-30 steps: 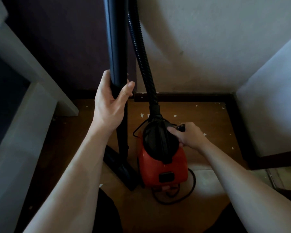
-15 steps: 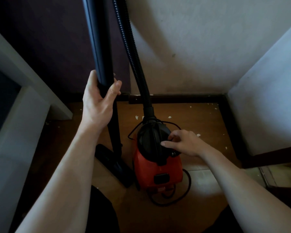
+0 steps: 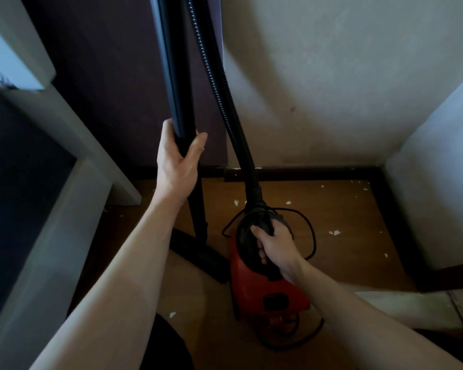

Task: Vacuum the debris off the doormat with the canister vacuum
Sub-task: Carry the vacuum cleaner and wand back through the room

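The left hand (image 3: 177,161) grips the upright black wand (image 3: 177,76); the right hand (image 3: 274,245) grips the red canister vacuum's (image 3: 273,289) top handle (image 3: 265,225).

I'm working in a dim corner: soft light reaches the pale wall (image 3: 332,76) beyond my red canister vacuum (image 3: 250,288), a broad curved shadow crosses it, and everything left of the vacuum sinks to near-black. The whole view is soft and slightly smeared, and straight edges far to either side of the vacuum bow from the wide lens.
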Motion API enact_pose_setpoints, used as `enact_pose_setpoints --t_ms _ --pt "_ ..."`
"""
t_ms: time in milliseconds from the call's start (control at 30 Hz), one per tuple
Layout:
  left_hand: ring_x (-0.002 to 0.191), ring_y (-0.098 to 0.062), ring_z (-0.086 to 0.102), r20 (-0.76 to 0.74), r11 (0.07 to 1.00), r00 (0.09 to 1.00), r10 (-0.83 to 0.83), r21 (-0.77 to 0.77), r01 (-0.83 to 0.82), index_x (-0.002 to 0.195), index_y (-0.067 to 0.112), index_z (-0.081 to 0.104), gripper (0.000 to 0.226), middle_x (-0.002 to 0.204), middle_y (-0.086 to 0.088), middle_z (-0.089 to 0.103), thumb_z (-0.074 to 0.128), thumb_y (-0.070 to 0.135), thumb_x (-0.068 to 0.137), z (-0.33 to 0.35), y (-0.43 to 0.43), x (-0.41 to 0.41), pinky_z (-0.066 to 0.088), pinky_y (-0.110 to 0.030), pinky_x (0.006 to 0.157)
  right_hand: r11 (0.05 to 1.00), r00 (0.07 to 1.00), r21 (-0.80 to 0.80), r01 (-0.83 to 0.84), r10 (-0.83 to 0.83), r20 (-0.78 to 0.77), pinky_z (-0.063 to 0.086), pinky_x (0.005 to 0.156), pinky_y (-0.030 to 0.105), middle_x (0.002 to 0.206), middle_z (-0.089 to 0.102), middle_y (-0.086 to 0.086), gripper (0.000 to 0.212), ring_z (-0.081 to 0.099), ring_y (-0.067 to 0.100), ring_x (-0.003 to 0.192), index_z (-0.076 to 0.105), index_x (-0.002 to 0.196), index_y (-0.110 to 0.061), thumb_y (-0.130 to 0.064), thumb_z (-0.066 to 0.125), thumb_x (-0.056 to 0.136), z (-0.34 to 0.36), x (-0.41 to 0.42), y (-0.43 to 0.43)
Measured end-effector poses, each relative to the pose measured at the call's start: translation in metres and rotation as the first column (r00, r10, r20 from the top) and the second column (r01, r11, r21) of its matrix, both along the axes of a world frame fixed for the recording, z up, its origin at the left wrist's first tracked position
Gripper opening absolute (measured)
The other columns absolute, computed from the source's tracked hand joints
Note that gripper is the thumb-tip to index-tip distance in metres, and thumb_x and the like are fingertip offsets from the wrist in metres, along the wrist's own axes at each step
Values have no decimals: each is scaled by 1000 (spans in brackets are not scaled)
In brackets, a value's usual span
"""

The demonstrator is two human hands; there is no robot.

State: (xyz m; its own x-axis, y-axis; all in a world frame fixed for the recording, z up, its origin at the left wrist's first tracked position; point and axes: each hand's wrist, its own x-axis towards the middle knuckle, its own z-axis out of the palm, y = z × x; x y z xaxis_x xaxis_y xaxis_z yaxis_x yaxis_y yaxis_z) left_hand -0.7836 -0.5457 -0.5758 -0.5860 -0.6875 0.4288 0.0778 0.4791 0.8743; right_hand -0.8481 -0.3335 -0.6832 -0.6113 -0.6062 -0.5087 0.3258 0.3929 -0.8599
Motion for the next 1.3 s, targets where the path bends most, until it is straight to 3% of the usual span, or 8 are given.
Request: enact_pose_setpoints --t_ms 200,400,567,733,900,1033,1167,1300 --pt "86 -35 60 5 999 999 48 2 -48 100 17 50 15 91 -4 57 64 22 96 4 -13 -14 51 -40 81 998 997 19 -55 56 -46 35 44 28 62 43 1 14 35 13 41 54 119 -16 -21 51 106 0 6 5" --pt "78 -3 55 54 997 996 74 -39 -72 108 8 49 24 86 8 55 64 24 97 -2 -10 -34 48 -20 72 998 990 64 -25 34 -136 37 42 25 62 51 -2 10 43 7 36 57 111 -14 -20 53 104 -2 5 15" --pt "78 7 54 39 992 992 123 -22 -122 119 0 49 35 88 13 53 64 24 97 -2 -9 -60 42 -10 70 998 990 66 13 -4 -140 34 39 28 52 48 -2 12 41 13 34 56 99 -7 -18 53 103 -1 13 27" --pt "89 -4 61 45 997 996 83 -4 -83 124 6 46 35 104 -1 62 63 22 98 2 7 -87 47 -10 71 997 988 77 2 10 -155 35 37 27 51 50 -1 13 44 13 34 55 95 -7 -18 54 103 -2 13 30" --pt "88 -14 64 106 996 991 79 42 -83 119 9 50 32 95 4 60 63 28 97 6 16 -105 55 -29 73 993 981 102 -58 76 -180 38 43 20 64 53 -4 9 49 0 37 56 100 -12 -21 54 103 -8 16 27" --pt "85 -14 65 114 980 992 52 185 -72 99 19 58 18 86 8 62 69 31 92 9 5 -100 58 -40 83 997 992 57 -45 51 -113 35 39 24 58 50 -1 12 45 6 35 53 97 -9 -18 53 103 -10 20 21" --pt "99 -21 65 183 980 977 -111 182 77 108 21 54 21 98 1 63 66 31 94 10 -5 -90 56 -46 91 996 992 70 -62 69 -109 37 40 24 61 51 0 10 46 4 35 53 96 -11 -17 53 103 -13 26 14" --pt "105 -9 65 391 943 864 -318 40 329 125 14 46 33 109 -2 66 64 16 97 2 -25 -68 56 -33 95 999 998 41 -35 37 -45 37 38 24 57 50 -1 7 45 7 35 53 98 -12 -16 52 104 -13 31 8"
